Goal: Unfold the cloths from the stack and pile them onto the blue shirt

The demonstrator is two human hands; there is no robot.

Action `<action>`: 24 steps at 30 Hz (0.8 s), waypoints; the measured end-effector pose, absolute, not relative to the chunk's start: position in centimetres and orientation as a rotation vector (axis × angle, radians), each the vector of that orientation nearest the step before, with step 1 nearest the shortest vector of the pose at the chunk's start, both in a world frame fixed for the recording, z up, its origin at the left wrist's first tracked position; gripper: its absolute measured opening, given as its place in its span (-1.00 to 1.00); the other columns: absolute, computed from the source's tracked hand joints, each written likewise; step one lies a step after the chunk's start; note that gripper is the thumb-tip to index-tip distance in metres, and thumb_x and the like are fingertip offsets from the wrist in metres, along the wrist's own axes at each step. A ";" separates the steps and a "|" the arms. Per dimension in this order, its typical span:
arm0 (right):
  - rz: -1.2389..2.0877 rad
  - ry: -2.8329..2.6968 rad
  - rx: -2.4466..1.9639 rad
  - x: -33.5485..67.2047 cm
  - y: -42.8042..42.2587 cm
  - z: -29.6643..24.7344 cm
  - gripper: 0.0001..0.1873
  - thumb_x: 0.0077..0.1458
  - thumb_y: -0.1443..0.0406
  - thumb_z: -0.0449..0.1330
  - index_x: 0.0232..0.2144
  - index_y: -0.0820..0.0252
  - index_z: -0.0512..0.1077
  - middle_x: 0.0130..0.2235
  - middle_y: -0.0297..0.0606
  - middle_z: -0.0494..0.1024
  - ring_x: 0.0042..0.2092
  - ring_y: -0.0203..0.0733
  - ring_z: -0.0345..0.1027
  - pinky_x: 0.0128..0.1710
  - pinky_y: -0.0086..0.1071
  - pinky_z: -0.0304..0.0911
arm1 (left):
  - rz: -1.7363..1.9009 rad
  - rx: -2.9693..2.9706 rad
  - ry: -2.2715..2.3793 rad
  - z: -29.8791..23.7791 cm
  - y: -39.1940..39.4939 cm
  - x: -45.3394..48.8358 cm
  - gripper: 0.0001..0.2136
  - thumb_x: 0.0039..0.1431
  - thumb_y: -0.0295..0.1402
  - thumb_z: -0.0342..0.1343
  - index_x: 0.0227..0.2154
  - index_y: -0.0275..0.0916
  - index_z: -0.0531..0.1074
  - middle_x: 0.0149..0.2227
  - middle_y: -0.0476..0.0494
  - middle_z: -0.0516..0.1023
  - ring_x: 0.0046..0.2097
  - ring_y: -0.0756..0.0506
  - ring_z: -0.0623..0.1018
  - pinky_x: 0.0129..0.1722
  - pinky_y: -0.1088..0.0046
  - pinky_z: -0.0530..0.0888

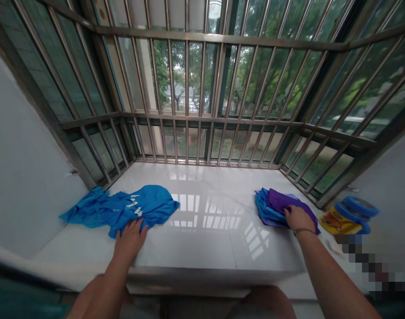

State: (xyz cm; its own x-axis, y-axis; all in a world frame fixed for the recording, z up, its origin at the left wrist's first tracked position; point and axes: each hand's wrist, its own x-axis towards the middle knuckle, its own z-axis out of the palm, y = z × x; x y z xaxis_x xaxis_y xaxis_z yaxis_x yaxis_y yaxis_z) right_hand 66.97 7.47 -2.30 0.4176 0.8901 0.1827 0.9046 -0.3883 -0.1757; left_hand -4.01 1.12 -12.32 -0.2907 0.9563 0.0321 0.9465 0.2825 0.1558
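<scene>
A blue T-shirt (122, 207) with white print lies rumpled and spread out on the left of the white tiled sill. My left hand (131, 237) rests on its near edge, fingers stretched out and apart. On the right is a small pile of folded clothes, blue garments (262, 207) with a purple garment (278, 200) on top. My right hand (298, 220), with a thin band at the wrist, is closed on the purple garment, its fingers curled against the cloth. Part of the pile is hidden under that hand.
A yellow jar with a blue lid (343, 217) stands right of the pile, close to the right wall. Metal window bars (202, 118) enclose the sill at the back and sides. The sill's front edge (215, 269) runs close to me.
</scene>
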 end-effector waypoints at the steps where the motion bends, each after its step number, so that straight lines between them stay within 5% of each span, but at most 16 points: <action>1: -0.070 -1.568 -2.436 67.3 7.5 -2.2 -0.59 0.32 0.23 0.13 -0.12 0.41 0.71 -0.09 0.32 0.69 -0.12 0.16 0.62 -0.15 -0.11 0.36 | 0.236 1.787 2.502 -12.2 0.9 -4.7 -0.44 0.53 -0.12 -0.17 0.44 -0.18 0.38 0.50 -0.35 0.35 0.52 -0.41 0.26 0.45 -0.32 0.16; 9: -0.038 -1.463 -2.458 68.5 7.0 -0.1 -0.50 0.32 0.17 0.04 -0.13 0.32 0.75 -0.12 0.21 0.73 -0.17 0.24 0.60 -0.16 -0.04 0.39 | 0.418 1.682 2.712 -12.4 -1.2 -7.0 -0.42 0.53 -0.11 -0.25 0.34 -0.28 0.45 0.41 -0.46 0.43 0.45 -0.46 0.32 0.39 -0.41 0.17; 16: 0.165 -1.268 -2.163 62.3 2.9 1.4 -0.51 0.18 0.02 0.17 -0.17 0.18 0.77 -0.17 0.06 0.75 -0.09 0.24 0.62 -0.12 -0.11 0.46 | 0.472 1.664 2.699 -11.0 -1.4 -5.8 -0.49 0.49 -0.22 -0.19 0.20 -0.37 0.53 0.31 -0.55 0.53 0.39 -0.51 0.40 0.34 -0.44 0.24; 18: 0.252 -1.333 -1.955 58.0 0.2 1.0 -0.50 0.13 -0.05 0.19 -0.23 0.14 0.76 -0.16 -0.01 0.76 -0.05 0.24 0.62 -0.07 -0.13 0.48 | 0.525 1.702 2.578 -10.1 -1.6 -3.3 -0.58 0.44 -0.28 -0.13 0.03 -0.33 0.61 0.14 -0.51 0.65 0.25 -0.48 0.54 0.34 -0.34 0.30; 21: 0.512 -1.430 -1.695 50.1 -4.1 0.1 -0.39 0.15 -0.22 0.21 -0.22 0.11 0.75 -0.13 -0.12 0.77 -0.04 0.20 0.63 0.00 -0.14 0.49 | 0.687 1.760 1.995 -8.9 -3.3 3.1 -0.65 0.41 -0.21 -0.04 -0.14 -0.18 0.65 -0.06 -0.30 0.74 0.05 -0.31 0.68 0.23 0.05 0.52; 24: 0.830 -1.479 -1.524 42.4 -7.8 -0.7 -0.33 0.25 -0.28 0.19 -0.24 0.15 0.73 -0.21 -0.15 0.76 -0.17 0.07 0.62 -0.14 -0.24 0.49 | 0.626 1.633 1.346 -8.1 -6.8 10.7 -0.54 0.25 -0.01 0.23 0.10 -0.15 0.63 0.10 -0.26 0.72 0.07 -0.27 0.69 0.11 0.20 0.61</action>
State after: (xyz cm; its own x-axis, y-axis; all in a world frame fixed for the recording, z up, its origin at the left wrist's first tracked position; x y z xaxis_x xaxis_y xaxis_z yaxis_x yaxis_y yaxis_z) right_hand 42.39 -7.84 -0.73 0.0863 0.9921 0.0907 0.4397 0.0437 -0.8971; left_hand 10.67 -6.76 -8.12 0.2790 0.9475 -0.1561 0.4914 -0.0012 0.8710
